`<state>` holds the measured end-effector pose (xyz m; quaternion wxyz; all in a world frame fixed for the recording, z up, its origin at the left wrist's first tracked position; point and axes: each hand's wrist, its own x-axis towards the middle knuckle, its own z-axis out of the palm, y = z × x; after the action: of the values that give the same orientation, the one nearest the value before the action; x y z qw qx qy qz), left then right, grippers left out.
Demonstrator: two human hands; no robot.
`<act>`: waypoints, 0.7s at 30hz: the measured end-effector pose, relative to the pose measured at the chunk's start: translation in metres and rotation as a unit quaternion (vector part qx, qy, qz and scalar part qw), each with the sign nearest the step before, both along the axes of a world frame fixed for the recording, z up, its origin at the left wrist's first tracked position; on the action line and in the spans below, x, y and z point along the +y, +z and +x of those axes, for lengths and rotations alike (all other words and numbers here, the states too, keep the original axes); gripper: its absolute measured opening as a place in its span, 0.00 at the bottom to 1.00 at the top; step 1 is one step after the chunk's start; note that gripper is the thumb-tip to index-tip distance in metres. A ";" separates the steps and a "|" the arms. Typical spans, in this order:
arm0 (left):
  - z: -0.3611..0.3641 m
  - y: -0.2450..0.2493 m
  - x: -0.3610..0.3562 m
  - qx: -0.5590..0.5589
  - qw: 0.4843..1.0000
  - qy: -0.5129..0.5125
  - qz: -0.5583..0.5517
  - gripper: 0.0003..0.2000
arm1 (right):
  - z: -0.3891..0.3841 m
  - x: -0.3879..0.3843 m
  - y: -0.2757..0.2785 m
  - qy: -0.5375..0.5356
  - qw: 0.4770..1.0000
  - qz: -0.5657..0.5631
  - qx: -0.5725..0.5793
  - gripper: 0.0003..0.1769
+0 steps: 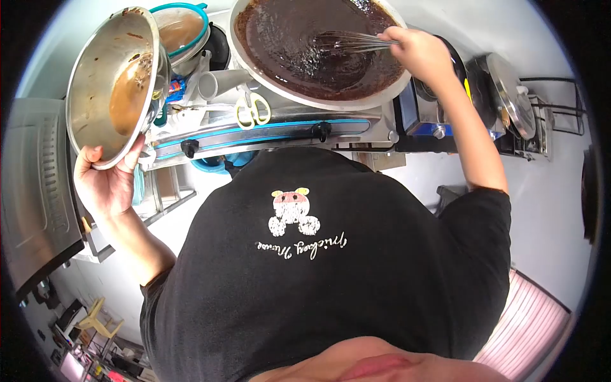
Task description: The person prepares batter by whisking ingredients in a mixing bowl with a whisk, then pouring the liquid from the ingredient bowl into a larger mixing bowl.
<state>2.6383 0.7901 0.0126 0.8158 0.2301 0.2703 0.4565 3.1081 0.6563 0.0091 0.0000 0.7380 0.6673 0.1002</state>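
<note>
black t-shirt point(331, 274) with a small cartoon print fills the middle of the view, just under the camera. beyond it runs the front edge of a steel counter point(267, 132) with a blue stripe and two black knobs.

the left hand point(108, 184) is raised at the left, with its thumb and fingers closed on the lower rim of a steel mixing bowl point(95, 83). the bowl is tipped up on edge with its open side facing the camera, and a smear of brown batter residue point(127, 95) sits inside.

the right hand point(420, 51) reaches forward with its fingers wrapped around the handle of a wire whisk point(350, 42). the whisk's wires lie in the dark chocolate batter point(286, 44) that fills a wide white-rimmed basin point(331, 102) on the counter.

between the two bowls lie scissors with pale yellow handles point(253, 109) and a white cup point(219, 83) on its side. behind them is a teal-rimmed bowl point(184, 28) with brown mix in it.

to the right of the basin a gas stove point(426, 121) stands with a dark pan and a steel lid point(509, 95). a grey metal appliance point(38, 191) stands at the far left.
</note>
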 end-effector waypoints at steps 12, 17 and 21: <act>-0.010 -0.009 0.025 -0.020 0.998 -0.055 -0.016 0.29 | -0.005 -0.060 0.029 -0.205 0.964 -0.148 0.082 0.13; -0.015 -0.012 0.026 -0.013 0.998 -0.052 -0.022 0.29 | 0.065 -0.029 0.000 -0.196 0.976 -0.083 -0.032 0.13; -0.019 -0.013 0.025 -0.004 0.999 -0.045 -0.029 0.30 | 0.046 0.025 -0.028 -0.199 0.978 -0.050 -0.022 0.15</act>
<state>2.6191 0.8146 -0.0005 0.8428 0.2164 0.2699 0.4122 3.1539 0.6809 -0.0189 0.0717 0.8529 0.5108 0.0804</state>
